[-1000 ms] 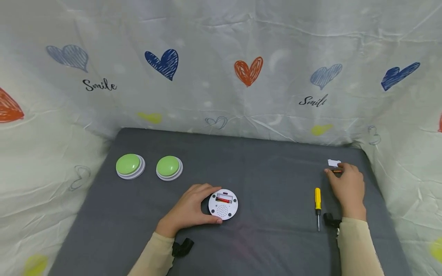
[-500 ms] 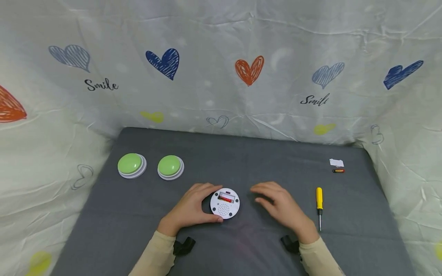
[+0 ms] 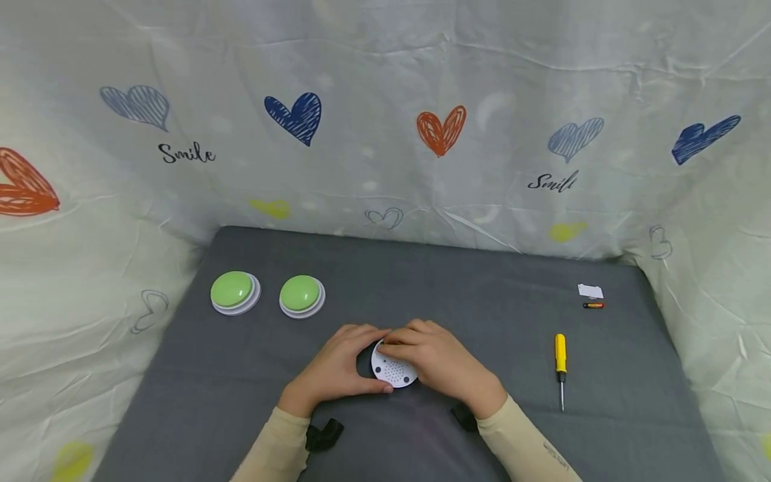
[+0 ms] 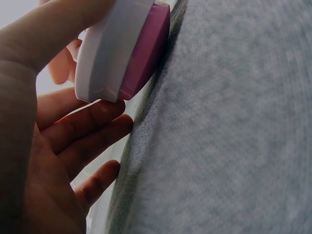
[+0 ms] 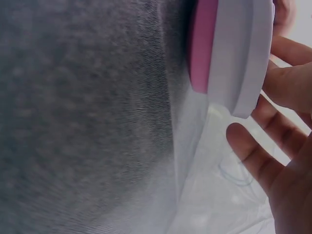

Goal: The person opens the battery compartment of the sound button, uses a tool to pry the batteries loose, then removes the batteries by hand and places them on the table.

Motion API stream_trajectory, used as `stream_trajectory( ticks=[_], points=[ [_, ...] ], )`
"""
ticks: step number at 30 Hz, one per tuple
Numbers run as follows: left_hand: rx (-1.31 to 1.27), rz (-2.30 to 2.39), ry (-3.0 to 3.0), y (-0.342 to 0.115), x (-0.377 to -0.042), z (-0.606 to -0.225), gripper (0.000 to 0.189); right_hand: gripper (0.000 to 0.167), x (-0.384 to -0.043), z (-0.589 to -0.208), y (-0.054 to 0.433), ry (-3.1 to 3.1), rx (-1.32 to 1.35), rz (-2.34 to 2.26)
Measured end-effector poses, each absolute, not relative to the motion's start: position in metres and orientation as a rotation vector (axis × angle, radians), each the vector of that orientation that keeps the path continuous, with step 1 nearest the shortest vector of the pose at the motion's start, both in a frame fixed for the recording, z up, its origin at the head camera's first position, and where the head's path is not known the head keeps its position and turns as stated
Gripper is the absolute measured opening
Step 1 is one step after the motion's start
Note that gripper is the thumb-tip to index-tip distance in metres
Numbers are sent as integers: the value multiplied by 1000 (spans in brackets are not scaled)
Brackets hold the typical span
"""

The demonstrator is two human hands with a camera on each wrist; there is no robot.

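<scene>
A round white push button [image 3: 391, 369] lies upside down at the front middle of the table, its speaker holes and dark feet facing up. Its pink dome shows underneath in the left wrist view [image 4: 146, 53] and the right wrist view [image 5: 201, 48]. My left hand [image 3: 340, 365] grips its rim between thumb and fingers. Over the far part of the base bends my right hand [image 3: 442, 361], its fingertips at the battery compartment. The fingers cover that compartment, so whether they pinch a battery is hidden.
Two green-domed push buttons [image 3: 233, 291] stand at the left. Toward the right edge lie a small white battery cover [image 3: 590, 291] and a loose battery [image 3: 593, 305]. A yellow-handled screwdriver [image 3: 561, 361] lies nearer. A heart-patterned curtain [image 3: 373, 134] rises behind the grey cloth.
My right hand has moved left from beside the loose battery to the push button's base, covering the compartment where a red battery showed. My left hand has kept its grip.
</scene>
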State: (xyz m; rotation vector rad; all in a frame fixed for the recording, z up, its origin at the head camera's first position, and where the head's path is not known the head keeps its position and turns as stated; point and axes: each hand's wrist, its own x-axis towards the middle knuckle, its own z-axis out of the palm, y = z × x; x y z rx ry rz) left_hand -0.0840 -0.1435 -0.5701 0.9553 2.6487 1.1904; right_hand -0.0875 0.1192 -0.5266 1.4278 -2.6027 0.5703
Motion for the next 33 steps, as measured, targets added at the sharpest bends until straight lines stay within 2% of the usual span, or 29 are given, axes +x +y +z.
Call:
stream_trajectory(
  ticks=[14,22,33],
  points=[
    [961,1181,2679,-143,-84,-570,94,25,-91,-522,116,-2613,1412,567],
    [972,1186,2678,-142,-83,-569,92,22,-92,-525,112,-2601,1407,475],
    [982,1170,2690,-142,-82,-569,91,13,-89,-523,113,-2538,1344,594]
  ],
)
